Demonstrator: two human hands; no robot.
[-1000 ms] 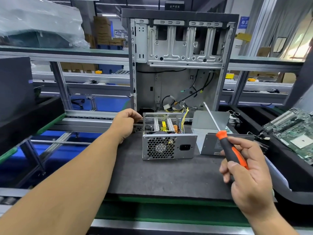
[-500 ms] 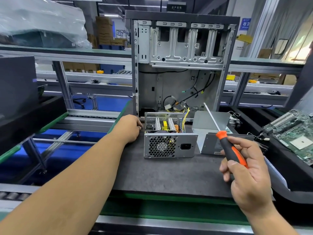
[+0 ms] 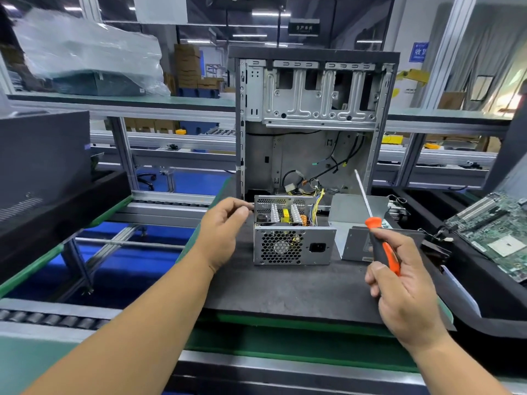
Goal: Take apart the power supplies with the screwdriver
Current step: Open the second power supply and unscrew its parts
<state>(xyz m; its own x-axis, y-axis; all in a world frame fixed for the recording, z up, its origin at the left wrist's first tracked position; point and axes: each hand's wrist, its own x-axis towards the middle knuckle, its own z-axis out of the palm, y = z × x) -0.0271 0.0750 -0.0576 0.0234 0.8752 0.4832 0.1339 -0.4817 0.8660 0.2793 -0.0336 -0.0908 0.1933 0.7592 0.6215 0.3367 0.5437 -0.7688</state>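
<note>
Head view: the screwdriver (image 3: 380, 246) is gripped by the right hand (image 3: 405, 286), while the power supply (image 3: 291, 238), merely touched by the curled, empty left hand (image 3: 225, 223), could be shoved aside.

The scene is brightly and evenly lit from overhead strip lights (image 3: 268, 13), seen as white bars at the top. Daylight is blown out at the upper right edge. Glare is carried by the plastic wrapping (image 3: 85, 49) at the upper left. Only soft shadows are cast. Straight rails are bowed toward the edges by wide-angle distortion, and slight blur is noted there.
</note>
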